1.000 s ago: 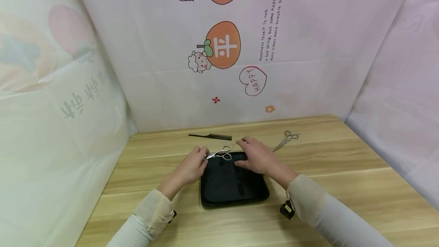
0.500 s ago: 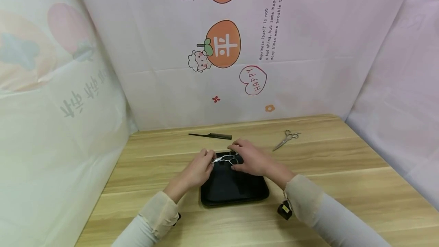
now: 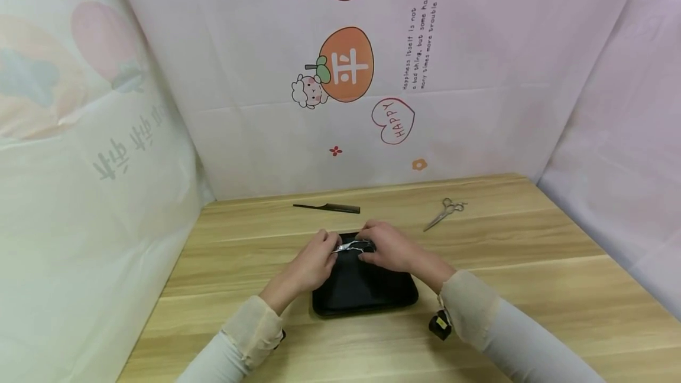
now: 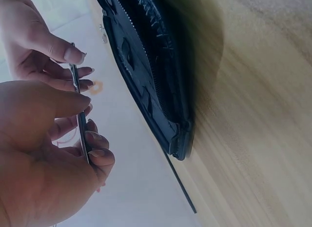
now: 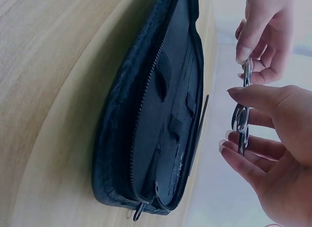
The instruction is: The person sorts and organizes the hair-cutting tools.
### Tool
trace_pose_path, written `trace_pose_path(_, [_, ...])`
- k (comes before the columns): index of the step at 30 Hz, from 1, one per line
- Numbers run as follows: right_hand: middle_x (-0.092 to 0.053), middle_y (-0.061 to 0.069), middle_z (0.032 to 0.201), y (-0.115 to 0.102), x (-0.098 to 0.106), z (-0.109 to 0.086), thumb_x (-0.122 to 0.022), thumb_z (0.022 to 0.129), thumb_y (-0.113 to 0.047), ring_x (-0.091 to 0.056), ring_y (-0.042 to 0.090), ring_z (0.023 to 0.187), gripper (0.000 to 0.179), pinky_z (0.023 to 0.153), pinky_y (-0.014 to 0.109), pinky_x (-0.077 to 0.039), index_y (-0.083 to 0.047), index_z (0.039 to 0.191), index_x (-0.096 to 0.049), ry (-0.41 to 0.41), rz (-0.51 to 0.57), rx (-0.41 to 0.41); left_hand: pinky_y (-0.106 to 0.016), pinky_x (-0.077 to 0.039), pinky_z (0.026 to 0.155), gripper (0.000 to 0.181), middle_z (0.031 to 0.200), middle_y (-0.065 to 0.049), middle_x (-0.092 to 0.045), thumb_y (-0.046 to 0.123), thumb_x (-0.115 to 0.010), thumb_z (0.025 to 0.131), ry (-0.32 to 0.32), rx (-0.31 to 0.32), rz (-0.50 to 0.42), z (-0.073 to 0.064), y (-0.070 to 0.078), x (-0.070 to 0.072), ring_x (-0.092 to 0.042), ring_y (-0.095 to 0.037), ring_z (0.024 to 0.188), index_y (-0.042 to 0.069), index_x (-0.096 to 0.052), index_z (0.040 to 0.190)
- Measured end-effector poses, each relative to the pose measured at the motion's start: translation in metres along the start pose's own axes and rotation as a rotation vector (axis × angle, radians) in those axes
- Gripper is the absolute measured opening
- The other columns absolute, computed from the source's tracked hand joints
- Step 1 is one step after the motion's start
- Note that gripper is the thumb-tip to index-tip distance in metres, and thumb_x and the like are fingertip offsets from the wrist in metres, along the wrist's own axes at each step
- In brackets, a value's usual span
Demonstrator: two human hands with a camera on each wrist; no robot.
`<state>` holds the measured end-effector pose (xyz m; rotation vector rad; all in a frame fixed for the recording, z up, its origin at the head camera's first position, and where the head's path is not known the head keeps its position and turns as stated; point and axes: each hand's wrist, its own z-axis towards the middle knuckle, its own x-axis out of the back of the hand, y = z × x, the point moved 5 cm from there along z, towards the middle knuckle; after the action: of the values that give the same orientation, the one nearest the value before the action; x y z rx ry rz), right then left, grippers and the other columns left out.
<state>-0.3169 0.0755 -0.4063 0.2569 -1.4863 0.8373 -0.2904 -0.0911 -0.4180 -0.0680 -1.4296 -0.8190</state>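
A pair of silver hairdressing scissors is held level between both hands, above the far part of a black zippered case. My left hand grips the blade end, its fingers curled round the blades in the left wrist view. At the ring handles, my right hand pinches with the thumb on one side and fingertips on the other; the finger rings show between them in the right wrist view. Unzipped, the case has elastic loops inside. In the head view the hands hide its far corners.
Behind the case lies a black tail comb. A second pair of scissors rests further right on the wood-grain table. Printed cloth walls rise at the back and both sides.
My left hand has moved right and slightly nearer, bringing the scissors toward the right hand. The right fingers, apart from the handles earlier, have closed on the rings.
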Motion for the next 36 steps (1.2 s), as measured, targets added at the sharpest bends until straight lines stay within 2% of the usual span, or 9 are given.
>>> trace_pose_path(7, [-0.073,0.009,0.109,0.001,0.001,0.002,-0.079,0.091,-0.019,-0.069,0.024,0.101,0.024,0.086,0.04,-0.057,-0.005,0.111,-0.077,0.054,0.003,0.006,-0.04,-0.052,0.088,0.018,0.113,-0.009,-0.056,0.004,-0.058,0.103,-0.012,-0.004,0.0,0.001,0.001,-0.005,-0.057,-0.021,0.102,0.007,-0.06,0.121])
trace_pose_path(12, [-0.075,0.006,0.102,0.002,0.003,0.002,-0.081,0.09,-0.019,-0.07,0.02,0.092,0.02,0.079,0.036,-0.057,-0.007,0.105,-0.079,0.073,0.004,-0.009,-0.042,-0.052,0.089,0.018,0.115,-0.01,-0.058,0.001,-0.062,0.1,0.033,-0.031,-0.009,0.002,0.001,-0.004,-0.06,-0.024,0.105,0.006,-0.062,0.118])
trace_pose_path(16, [-0.076,0.008,0.104,0.005,0.004,0.0,-0.081,0.09,-0.02,-0.071,0.021,0.093,0.022,0.08,0.037,-0.057,-0.007,0.107,-0.079,0.066,0.004,-0.028,-0.044,-0.053,0.09,0.018,0.115,-0.011,-0.061,0.001,-0.065,0.098,0.071,-0.049,-0.017,0.002,0.0,-0.002,-0.062,-0.026,0.106,0.005,-0.065,0.115])
trace_pose_path(24, [-0.075,0.009,0.106,0.013,0.006,-0.002,-0.081,0.089,-0.019,-0.071,0.022,0.097,0.023,0.083,0.039,-0.057,-0.006,0.107,-0.079,0.088,0.004,-0.051,-0.044,-0.054,0.089,0.017,0.114,-0.011,-0.064,0.003,-0.065,0.098,0.092,-0.019,-0.02,-0.003,-0.007,0.002,-0.063,-0.026,0.106,0.005,-0.065,0.115])
trace_pose_path(29, [-0.076,0.01,0.104,0.015,0.009,-0.006,-0.081,0.089,-0.019,-0.071,0.025,0.099,0.021,0.085,0.042,-0.058,-0.004,0.105,-0.079,0.11,-0.013,-0.032,-0.046,-0.054,0.092,0.016,0.115,-0.014,-0.067,0.001,-0.065,0.098,0.108,-0.018,-0.029,-0.006,-0.013,0.005,-0.065,-0.03,0.109,0.002,-0.066,0.114])
trace_pose_path(32, [-0.075,0.01,0.103,0.018,0.009,-0.007,-0.081,0.089,-0.018,-0.071,0.026,0.098,0.021,0.085,0.043,-0.058,-0.004,0.104,-0.079,0.113,-0.022,-0.029,-0.044,-0.054,0.087,0.015,0.11,-0.013,-0.067,0.0,-0.065,0.097,0.11,-0.015,-0.027,-0.009,-0.016,0.006,-0.065,-0.028,0.102,0.001,-0.067,0.112])
trace_pose_path(36, [-0.075,0.01,0.104,0.024,0.006,-0.01,-0.081,0.089,-0.019,-0.071,0.026,0.098,0.022,0.084,0.043,-0.058,-0.004,0.105,-0.079,0.102,-0.03,-0.048,-0.039,-0.053,0.077,0.013,0.095,-0.006,-0.065,0.003,-0.065,0.098,0.099,0.004,-0.011,-0.014,-0.023,0.005,-0.06,-0.019,0.085,0.002,-0.067,0.111])
